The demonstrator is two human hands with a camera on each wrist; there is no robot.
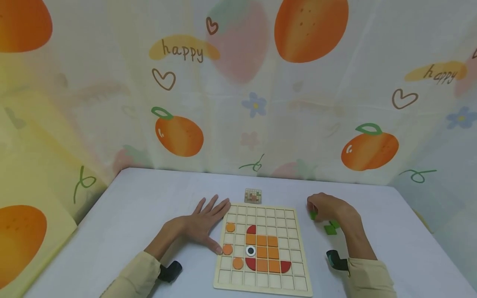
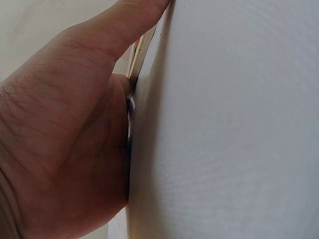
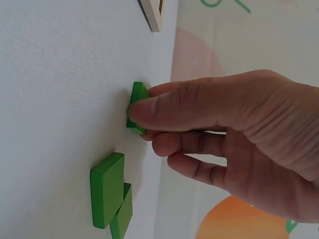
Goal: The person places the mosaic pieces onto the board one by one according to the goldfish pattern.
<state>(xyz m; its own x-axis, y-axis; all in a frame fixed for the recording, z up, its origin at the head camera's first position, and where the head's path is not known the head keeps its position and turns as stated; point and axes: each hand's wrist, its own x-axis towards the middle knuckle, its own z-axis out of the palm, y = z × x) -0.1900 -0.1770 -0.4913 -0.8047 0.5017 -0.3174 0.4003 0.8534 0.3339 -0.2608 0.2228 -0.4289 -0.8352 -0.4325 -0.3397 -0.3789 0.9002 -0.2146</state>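
My left hand (image 1: pixel 203 223) lies with spread fingers at the left edge of the wooden grid board (image 1: pixel 262 287), thumb and fingertips against its rim. On the board sit orange squares (image 1: pixel 262 240), orange discs (image 1: pixel 227 249), red quarter-round pieces (image 1: pixel 285 266) and a black-and-white eye disc (image 1: pixel 251 251). Right of the board, my right hand (image 1: pixel 328 207) pinches a green tile (image 3: pixel 137 107) between thumb and fingers, close over the table. Two more green tiles (image 3: pixel 107 191) lie beside that hand, one partly overlapping the other in the right wrist view.
A small picture card (image 1: pixel 253 195) with a grid pattern lies just behind the board. The white table (image 1: pixel 123 207) meets a fruit-printed cloth (image 1: pixel 227 132) at its back edge. Black wrist cameras (image 1: pixel 170 272) are strapped near both sleeves.
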